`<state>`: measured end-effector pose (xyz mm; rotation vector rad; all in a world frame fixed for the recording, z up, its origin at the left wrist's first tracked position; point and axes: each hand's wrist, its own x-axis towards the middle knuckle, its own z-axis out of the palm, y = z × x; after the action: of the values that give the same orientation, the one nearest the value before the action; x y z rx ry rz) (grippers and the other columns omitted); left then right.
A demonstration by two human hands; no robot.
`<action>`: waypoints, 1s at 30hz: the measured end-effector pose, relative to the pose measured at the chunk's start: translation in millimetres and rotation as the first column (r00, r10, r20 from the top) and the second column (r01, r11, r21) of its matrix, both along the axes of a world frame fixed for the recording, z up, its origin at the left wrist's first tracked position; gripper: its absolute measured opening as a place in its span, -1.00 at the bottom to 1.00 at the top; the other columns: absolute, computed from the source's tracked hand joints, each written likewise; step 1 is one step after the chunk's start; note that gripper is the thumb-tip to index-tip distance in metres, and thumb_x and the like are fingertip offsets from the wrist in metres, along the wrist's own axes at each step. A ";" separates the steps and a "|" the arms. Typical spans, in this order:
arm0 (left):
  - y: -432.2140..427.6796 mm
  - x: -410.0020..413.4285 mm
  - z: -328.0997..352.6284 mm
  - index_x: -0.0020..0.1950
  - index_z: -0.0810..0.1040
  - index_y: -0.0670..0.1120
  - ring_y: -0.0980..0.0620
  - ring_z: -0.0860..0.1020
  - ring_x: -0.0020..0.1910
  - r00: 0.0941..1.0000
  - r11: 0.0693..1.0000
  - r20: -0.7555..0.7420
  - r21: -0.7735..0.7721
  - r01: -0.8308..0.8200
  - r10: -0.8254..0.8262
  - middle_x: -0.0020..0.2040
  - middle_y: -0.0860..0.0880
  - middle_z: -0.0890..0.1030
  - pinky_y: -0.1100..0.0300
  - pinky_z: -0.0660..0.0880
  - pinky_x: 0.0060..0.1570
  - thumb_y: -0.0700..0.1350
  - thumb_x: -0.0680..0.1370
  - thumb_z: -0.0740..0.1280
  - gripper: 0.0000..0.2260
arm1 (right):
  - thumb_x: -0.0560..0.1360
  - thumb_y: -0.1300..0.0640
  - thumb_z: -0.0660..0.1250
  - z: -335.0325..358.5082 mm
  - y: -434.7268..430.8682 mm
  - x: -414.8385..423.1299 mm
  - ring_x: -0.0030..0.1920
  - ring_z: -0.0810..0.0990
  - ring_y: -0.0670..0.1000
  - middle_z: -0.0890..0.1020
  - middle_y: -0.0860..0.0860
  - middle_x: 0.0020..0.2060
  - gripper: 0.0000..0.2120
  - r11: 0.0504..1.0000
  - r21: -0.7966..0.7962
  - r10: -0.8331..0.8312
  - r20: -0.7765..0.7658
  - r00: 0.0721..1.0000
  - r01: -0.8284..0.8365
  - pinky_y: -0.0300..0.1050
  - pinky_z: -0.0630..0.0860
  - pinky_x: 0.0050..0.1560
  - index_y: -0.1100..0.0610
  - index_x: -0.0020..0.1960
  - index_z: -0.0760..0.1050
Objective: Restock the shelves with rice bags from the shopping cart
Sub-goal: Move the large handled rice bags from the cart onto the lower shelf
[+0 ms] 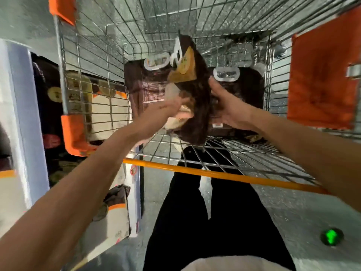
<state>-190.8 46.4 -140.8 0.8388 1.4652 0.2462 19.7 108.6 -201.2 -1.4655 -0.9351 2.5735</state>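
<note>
A dark brown rice bag [195,106] with a white handle and a gold label stands tilted on edge inside the wire shopping cart [93,61]. My left hand [172,106] grips its left face and my right hand [224,106] grips its right side. Two more dark rice bags lie flat on the cart floor, one at the left [144,85] and one at the right [242,90], partly hidden behind the held bag. The picture is blurred by motion.
The orange cart handle [214,174] crosses in front of my legs. Shelves at the left hold dark and white-and-orange rice bags [109,112]. Orange plastic corner guards [72,133] and an orange panel [322,81] flank the cart. A green light [331,236] glows on the floor.
</note>
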 end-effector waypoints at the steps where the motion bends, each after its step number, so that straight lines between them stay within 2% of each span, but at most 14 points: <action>1: 5.5 10.8 -4.2 0.39 0.49 0.11 0.17 0.40 0.35 0.998 0.999 0.036 -0.018 0.051 -0.051 0.38 0.09 0.49 0.16 0.23 0.34 0.07 0.68 0.11 -0.67 | 0.48 -0.44 -0.02 -3.4 2.5 8.0 0.28 0.56 0.07 0.57 0.03 0.29 -0.27 0.996 -0.054 -0.072 -0.007 0.997 0.071 0.11 0.47 0.30 0.00 0.41 0.42; 4: 20.3 27.9 -31.7 0.36 0.53 -0.02 0.21 0.54 0.21 0.999 0.998 0.049 -0.057 0.010 -0.007 0.28 0.02 0.60 0.16 0.38 0.25 0.03 0.65 0.22 -0.68 | 0.44 -0.50 0.06 -7.7 7.8 36.2 0.33 0.52 0.15 0.54 0.11 0.32 -0.22 0.944 -0.177 -0.279 0.017 0.960 0.277 0.22 0.39 0.37 0.01 0.41 0.44; 6: 25.5 24.0 -52.9 0.32 0.54 -0.06 0.12 0.57 0.17 0.997 0.997 -0.057 -0.043 -0.057 0.054 0.20 0.00 0.63 0.22 0.42 0.01 -0.02 0.65 0.26 -0.72 | 0.46 -0.42 0.18 -14.7 12.4 54.4 0.27 0.57 0.15 0.59 0.11 0.27 -0.33 0.927 -0.144 -0.334 0.110 0.936 0.347 0.22 0.41 0.34 -0.01 0.38 0.48; 7: 26.0 20.3 -62.7 0.29 0.56 -0.07 0.03 0.56 0.20 0.991 0.996 -0.114 -0.041 -0.079 0.074 0.19 -0.01 0.63 0.19 0.43 -0.01 -0.02 0.64 0.28 -0.73 | 0.49 -0.35 0.23 -19.6 13.6 61.3 0.22 0.61 0.13 0.63 0.10 0.21 -0.41 0.934 -0.102 -0.324 0.164 0.932 0.343 0.19 0.46 0.31 0.01 0.34 0.51; 9: 28.5 14.8 -83.4 0.28 0.57 -0.11 -0.10 0.53 0.26 0.974 0.991 -0.216 -0.100 -0.084 0.061 0.24 -0.08 0.61 0.06 0.48 0.12 -0.02 0.61 0.30 -0.71 | 0.41 -0.27 0.41 -27.9 15.9 70.6 0.14 0.65 0.11 0.69 0.07 0.09 -0.46 0.945 -0.034 -0.303 0.289 0.908 0.326 0.16 0.50 0.28 0.04 0.26 0.57; 12: 32.5 12.8 -106.8 0.38 0.49 -0.12 -0.24 0.48 0.35 0.958 0.955 -0.287 -0.282 -0.089 0.004 0.40 -0.17 0.49 -0.20 0.41 0.35 0.20 0.55 0.32 -0.48 | 0.08 -0.33 0.60 -40.8 18.6 75.1 0.11 0.65 0.07 0.70 -0.02 0.05 -0.23 0.955 0.026 -0.284 0.383 0.879 0.297 0.14 0.50 0.27 0.01 0.20 0.60; 14: 32.5 19.9 -106.5 0.38 0.47 -0.09 -0.16 0.50 0.31 0.966 0.928 -0.255 -0.350 -0.131 0.040 0.36 -0.10 0.52 -0.15 0.43 0.33 0.36 0.49 0.29 -0.35 | 0.10 -0.32 0.59 -49.7 20.6 78.9 0.12 0.63 0.01 0.69 -0.08 0.06 -0.24 0.955 0.098 -0.294 0.431 0.853 0.279 0.07 0.50 0.28 -0.01 0.20 0.57; 16: 33.9 27.8 -107.5 0.39 0.45 -0.10 -0.11 0.50 0.31 0.974 0.897 -0.199 -0.402 -0.183 0.109 0.34 -0.10 0.54 -0.04 0.45 0.24 0.32 0.53 0.25 -0.39 | 0.21 -0.31 0.54 -55.9 27.1 82.0 0.18 0.55 -0.03 0.60 -0.10 0.16 -0.24 0.970 0.153 -0.241 0.476 0.846 0.190 0.00 0.45 0.32 0.01 0.29 0.48; 18: 36.1 31.4 -110.6 0.43 0.40 -0.14 -0.14 0.44 0.38 0.986 0.890 -0.133 -0.432 -0.150 0.101 0.42 -0.17 0.46 -0.04 0.42 0.30 0.29 0.54 0.25 -0.36 | 0.20 -0.38 0.50 -65.9 32.0 85.6 0.29 0.43 0.00 0.45 -0.05 0.33 -0.02 0.980 0.154 -0.192 0.540 0.819 0.128 -0.01 0.37 0.37 0.08 0.46 0.30; 21: 43.3 33.2 -115.4 0.48 0.36 -0.13 -0.13 0.45 0.36 0.996 0.889 -0.049 -0.450 -0.089 0.075 0.46 -0.17 0.42 -0.02 0.41 0.34 0.47 0.30 0.36 -0.06 | 0.24 -0.40 0.47 -78.7 37.8 82.2 0.34 0.40 0.01 0.42 -0.04 0.33 0.02 0.984 0.121 -0.179 0.569 0.802 0.133 -0.06 0.35 0.36 0.10 0.50 0.23; 23: 44.8 34.8 -122.9 0.48 0.35 -0.09 -0.13 0.45 0.37 0.994 0.890 -0.032 -0.444 -0.104 0.100 0.46 -0.12 0.43 -0.11 0.35 0.40 0.48 0.24 0.42 -0.02 | 0.17 -0.47 0.45 -88.2 40.6 77.9 0.39 0.40 0.04 0.43 -0.03 0.37 0.07 0.984 0.115 -0.178 0.574 0.800 0.136 -0.02 0.32 0.41 0.07 0.49 0.25; 26: 42.6 38.5 -136.6 0.50 0.33 -0.13 -0.12 0.43 0.41 0.965 0.881 0.009 -0.409 -0.237 0.263 0.43 -0.06 0.48 -0.22 0.27 0.43 0.37 0.20 0.56 0.03 | 0.28 -0.43 0.41 -97.5 44.9 77.5 0.42 0.34 0.06 0.38 0.00 0.41 0.02 0.986 0.098 -0.166 0.591 0.790 0.134 -0.03 0.27 0.42 0.10 0.52 0.16; 28: 49.7 47.2 -141.6 0.42 0.41 -0.15 -0.06 0.54 0.30 0.930 0.852 0.028 -0.411 -0.324 0.367 0.30 -0.06 0.59 -0.14 0.42 0.35 0.25 0.26 0.60 -0.13 | 0.25 -0.47 0.38 -106.0 52.0 79.0 0.43 0.34 0.10 0.37 0.03 0.43 0.08 0.989 0.090 -0.149 0.613 0.776 0.119 0.03 0.26 0.45 0.11 0.54 0.12; 30: 54.2 56.8 -143.5 0.24 0.52 -0.08 0.07 0.68 -0.03 0.884 0.807 0.048 -0.433 -0.401 0.465 0.05 -0.05 0.69 0.13 0.63 -0.05 0.10 0.47 0.48 -0.57 | 0.21 -0.54 0.34 -111.3 53.7 81.4 0.45 0.31 0.12 0.33 0.03 0.46 0.15 0.995 0.078 -0.093 0.629 0.772 0.056 0.05 0.25 0.46 0.10 0.56 0.09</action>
<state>-134.0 100.6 -284.3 0.1251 1.4789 0.3212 101.1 162.3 -312.5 -2.3608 -0.9451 1.9725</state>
